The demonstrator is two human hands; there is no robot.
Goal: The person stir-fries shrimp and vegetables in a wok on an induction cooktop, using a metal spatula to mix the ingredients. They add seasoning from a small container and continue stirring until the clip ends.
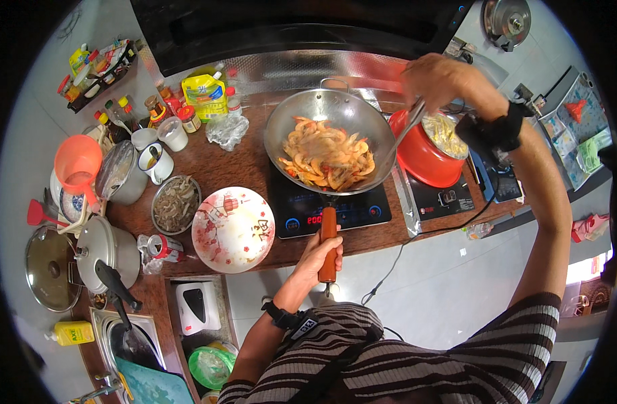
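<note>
My left hand (316, 256) grips the wooden handle (328, 247) of a steel wok (288, 121). Cooked shrimp (333, 156) lie heaped in the wok, which stands on a black induction cooker (286, 204) with a lit red display. Over the wok's right side, my right hand (429, 81) is closed round the upper end of a metal spatula or ladle (411, 125). The lower part of this tool rests against the right inner wall; the hand is slightly blurred. Left of the cooker sits a flower-patterned plate (233, 227) holding no food.
A red pot (424, 161) holding yellowish food stands on another cooker (439, 202). Leftward are a bowl of grey sliced food (176, 204), a drink can (164, 247), an enamel mug (156, 162), seasoning bottles (129, 113) and a pressure cooker (109, 247). A black cable (439, 227) hangs past the counter edge.
</note>
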